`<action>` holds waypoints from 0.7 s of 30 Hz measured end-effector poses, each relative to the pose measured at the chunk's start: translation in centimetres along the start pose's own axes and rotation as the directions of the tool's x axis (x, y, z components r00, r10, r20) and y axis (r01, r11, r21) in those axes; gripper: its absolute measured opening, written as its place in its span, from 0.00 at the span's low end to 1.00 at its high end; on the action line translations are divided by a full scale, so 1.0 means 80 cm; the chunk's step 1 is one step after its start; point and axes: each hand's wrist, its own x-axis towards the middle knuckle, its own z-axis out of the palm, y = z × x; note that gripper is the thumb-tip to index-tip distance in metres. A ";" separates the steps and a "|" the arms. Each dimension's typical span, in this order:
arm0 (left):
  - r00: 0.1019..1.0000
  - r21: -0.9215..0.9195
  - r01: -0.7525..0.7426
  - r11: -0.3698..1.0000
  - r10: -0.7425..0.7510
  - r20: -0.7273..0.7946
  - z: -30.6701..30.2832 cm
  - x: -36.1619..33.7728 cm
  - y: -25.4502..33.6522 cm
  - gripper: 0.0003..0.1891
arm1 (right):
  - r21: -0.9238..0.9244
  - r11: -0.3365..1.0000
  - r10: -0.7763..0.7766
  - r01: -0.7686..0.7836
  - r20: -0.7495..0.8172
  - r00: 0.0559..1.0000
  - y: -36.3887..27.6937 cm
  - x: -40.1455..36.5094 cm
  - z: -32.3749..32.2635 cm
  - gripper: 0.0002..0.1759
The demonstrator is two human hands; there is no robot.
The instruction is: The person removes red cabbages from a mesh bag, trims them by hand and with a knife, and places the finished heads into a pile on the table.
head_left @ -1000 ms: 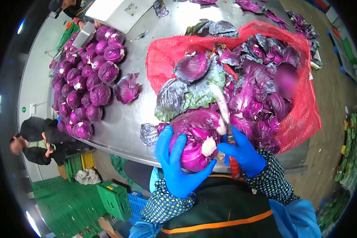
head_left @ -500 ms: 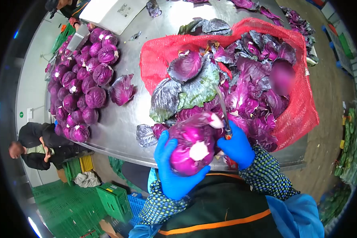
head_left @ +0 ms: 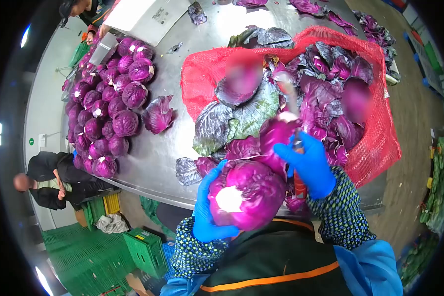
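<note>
A red cabbage (head_left: 254, 192) with a pale cut stem rests in my left hand (head_left: 205, 219), its blue-gloved fingers curled around the left side and underneath. My right hand (head_left: 311, 165), also gloved in blue, is closed on a knife (head_left: 299, 186) with a reddish handle. The knife's blade points away from me and is blurred by motion. A purple outer leaf (head_left: 277, 140) with a white base stands away from the cabbage, against the right thumb. Just beyond both hands lie loose cabbage leaves (head_left: 261, 111) on a red mesh sack (head_left: 202, 69).
Many red cabbages (head_left: 126, 123) are heaped at the left of the metal table (head_left: 158, 158). A single leaf (head_left: 158, 114) lies beside them. A white box (head_left: 145, 19) stands at the back left, near another person. Green crates (head_left: 143, 251) and a seated person (head_left: 59, 177) are at lower left.
The outer leaf has been pulled away from the cabbage toward the right. My right hand has shifted right and slightly up with the knife. The cabbage's stem has turned leftward.
</note>
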 end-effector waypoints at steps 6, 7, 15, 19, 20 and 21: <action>0.888 -0.302 0.424 0.854 -0.457 -0.047 0.002 0.008 -0.012 0.38 | 0.148 0.989 0.004 0.001 -0.033 0.999 -0.013 -0.019 -0.009 0.11; 0.930 -0.118 0.357 0.926 -0.365 -0.050 0.003 0.006 -0.021 0.38 | 0.140 0.990 0.018 -0.013 -0.031 0.999 -0.010 -0.022 -0.020 0.11; 0.955 0.376 0.193 0.906 -0.262 0.142 0.002 0.023 -0.024 0.35 | 0.024 0.997 0.074 -0.071 -0.175 0.982 -0.007 -0.055 -0.092 0.17; 0.959 -0.086 0.266 0.960 -0.256 0.120 -0.010 0.018 -0.025 0.33 | -0.279 0.956 -0.207 0.094 -0.409 0.889 -0.009 -0.039 -0.174 0.17; 0.955 -0.279 0.292 0.915 -0.265 0.131 -0.019 0.020 -0.022 0.32 | -0.711 0.650 -0.622 0.268 -0.295 0.725 -0.006 -0.028 -0.185 0.18; 0.951 -0.483 0.308 0.820 -0.250 0.181 -0.030 0.021 -0.017 0.32 | -0.944 0.145 -0.881 0.298 0.014 0.472 -0.007 -0.013 -0.183 0.20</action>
